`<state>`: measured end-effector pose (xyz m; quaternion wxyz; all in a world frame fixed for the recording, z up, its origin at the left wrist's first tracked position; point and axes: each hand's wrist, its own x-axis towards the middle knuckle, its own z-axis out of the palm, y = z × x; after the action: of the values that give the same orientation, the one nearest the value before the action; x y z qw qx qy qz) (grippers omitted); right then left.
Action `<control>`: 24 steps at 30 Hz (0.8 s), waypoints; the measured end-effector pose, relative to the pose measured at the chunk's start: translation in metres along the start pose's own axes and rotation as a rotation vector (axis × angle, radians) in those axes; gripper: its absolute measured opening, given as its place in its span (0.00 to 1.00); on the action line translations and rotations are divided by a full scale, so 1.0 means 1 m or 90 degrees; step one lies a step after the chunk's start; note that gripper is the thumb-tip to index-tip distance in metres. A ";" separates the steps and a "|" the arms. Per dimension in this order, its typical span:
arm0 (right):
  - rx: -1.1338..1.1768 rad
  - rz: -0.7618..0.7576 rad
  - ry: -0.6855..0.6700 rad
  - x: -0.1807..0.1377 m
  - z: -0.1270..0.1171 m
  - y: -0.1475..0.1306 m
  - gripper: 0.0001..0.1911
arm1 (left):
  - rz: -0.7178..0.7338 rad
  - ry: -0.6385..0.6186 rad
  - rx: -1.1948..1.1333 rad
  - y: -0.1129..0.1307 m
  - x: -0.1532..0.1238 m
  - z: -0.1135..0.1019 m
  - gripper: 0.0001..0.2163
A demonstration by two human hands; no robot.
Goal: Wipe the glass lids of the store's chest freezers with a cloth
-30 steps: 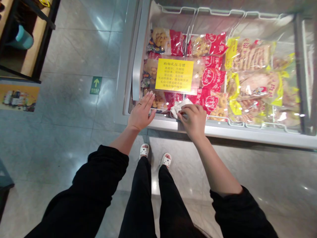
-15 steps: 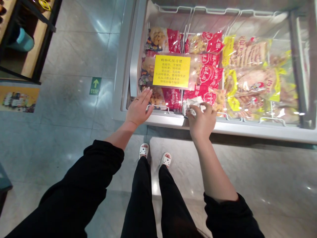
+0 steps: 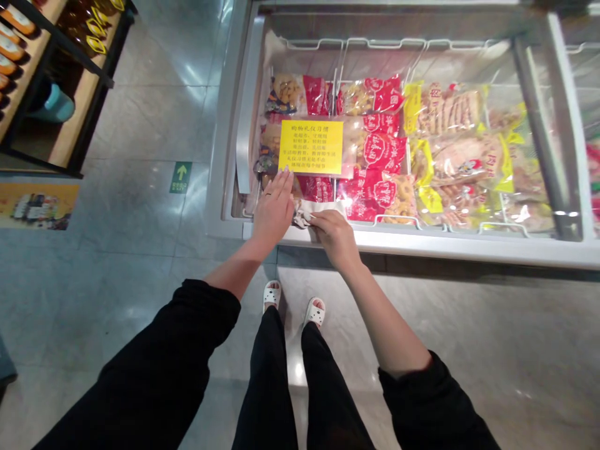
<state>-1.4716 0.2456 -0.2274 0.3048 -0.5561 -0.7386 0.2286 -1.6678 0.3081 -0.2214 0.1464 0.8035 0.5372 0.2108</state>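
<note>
My right hand [image 3: 334,234] is closed on a crumpled white cloth [image 3: 323,207], which lies against the glass near the front edge of the chest freezer [image 3: 422,247]. Just left of it, my left hand [image 3: 274,209] rests flat on the glass, fingers stretched out and a ring on one of them. Its fingertips reach the lower edge of a yellow notice [image 3: 311,147] stuck on the glass. Under the glass lie red-and-clear food bags [image 3: 382,150] and yellow-edged bags of meat [image 3: 469,159] in wire baskets.
A shelf unit [image 3: 105,81] with bottles and a light-blue container [image 3: 55,105] stands at the left. On the tiled floor are a green arrow sign [image 3: 180,177] and a printed poster [image 3: 40,205]. My feet in white slippers [image 3: 315,311] stand before the freezer.
My right hand has slid the cloth left along the front edge, close to my left hand. My left hand has shifted slightly right. The view has moved a little.
</note>
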 end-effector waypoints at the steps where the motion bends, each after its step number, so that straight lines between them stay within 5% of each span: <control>1: -0.003 0.017 0.027 -0.005 -0.008 0.009 0.15 | -0.012 0.007 -0.005 0.003 0.002 0.004 0.31; 6: -0.040 0.164 0.162 0.026 -0.019 0.038 0.13 | -0.043 0.026 0.018 0.009 0.005 0.013 0.28; 10: -0.011 0.144 0.101 0.052 0.005 0.017 0.14 | -0.047 0.038 0.025 0.010 0.003 0.012 0.28; 14: -0.031 0.035 0.015 0.021 0.004 -0.002 0.14 | -0.056 0.042 0.034 0.010 0.003 0.012 0.28; 18: -0.167 0.070 0.121 -0.014 -0.017 0.012 0.13 | -0.062 0.057 0.044 0.010 0.001 0.012 0.27; 24: -0.178 0.093 0.176 0.015 -0.006 0.023 0.15 | -0.074 0.068 0.049 0.011 0.000 0.012 0.27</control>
<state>-1.4547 0.2661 -0.2356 0.3058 -0.6710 -0.6721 0.0667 -1.6527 0.3032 -0.2269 0.0985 0.7634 0.5977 0.2241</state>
